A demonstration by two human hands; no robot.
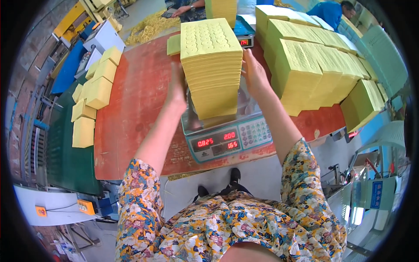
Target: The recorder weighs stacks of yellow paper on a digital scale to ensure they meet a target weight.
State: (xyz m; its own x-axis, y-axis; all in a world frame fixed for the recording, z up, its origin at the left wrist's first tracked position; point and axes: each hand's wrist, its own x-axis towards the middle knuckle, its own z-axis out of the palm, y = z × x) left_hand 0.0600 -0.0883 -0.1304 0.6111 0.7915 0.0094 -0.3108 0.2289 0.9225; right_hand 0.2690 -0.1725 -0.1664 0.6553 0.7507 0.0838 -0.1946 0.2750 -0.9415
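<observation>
A tall stack of yellow paper sheets (211, 83), with rows of punched curved marks on its top, stands upright on a digital scale (229, 140). My left hand (176, 89) is along the stack's left side, somewhat smeared, its fingers partly hidden. Along the right side is my right hand (254, 72), fingers stretched out and flat, close to the upper sheets. Whether either palm presses on the paper I cannot tell. Red digits glow on the scale's front panel, beside a keypad.
Several yellow paper stacks (305, 74) crowd the right of the red table (135, 100). More paper blocks (98, 92) line its left edge, by a green surface (59, 153). A second scale (245, 41) is behind my stack. Co-workers sit at the far side, one in blue (326, 12).
</observation>
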